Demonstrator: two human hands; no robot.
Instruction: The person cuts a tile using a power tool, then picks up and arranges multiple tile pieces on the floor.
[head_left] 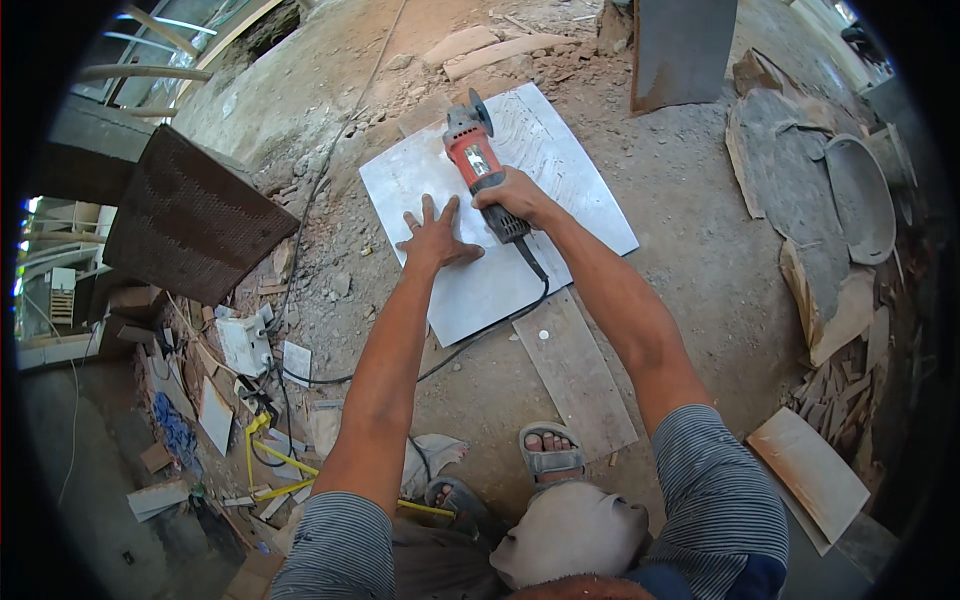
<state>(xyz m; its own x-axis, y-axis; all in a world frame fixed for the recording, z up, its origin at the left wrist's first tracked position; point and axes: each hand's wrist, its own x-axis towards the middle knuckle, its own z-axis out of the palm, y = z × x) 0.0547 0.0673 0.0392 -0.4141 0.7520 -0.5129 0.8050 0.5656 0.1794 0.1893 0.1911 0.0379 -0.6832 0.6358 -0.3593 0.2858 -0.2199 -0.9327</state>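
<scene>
A red and black angle grinder (478, 165) lies over a large pale grey tile (585, 195), its disc toward the tile's far edge. My right hand (515, 198) is wrapped round the grinder's dark rear body. From the back of the tool a black cord runs down and off to the left. My left hand (436, 238) rests flat on the tile, fingers spread, just left of the grinder. Whether the disc touches the tile or spins, I cannot tell.
A wooden plank (575, 375) lies between the tile and my feet. To the left are a white socket box (243, 345), a yellow frame (262, 450) and a dark textured panel (195, 215). Broken tiles and a grey basin (860, 200) stand at the right.
</scene>
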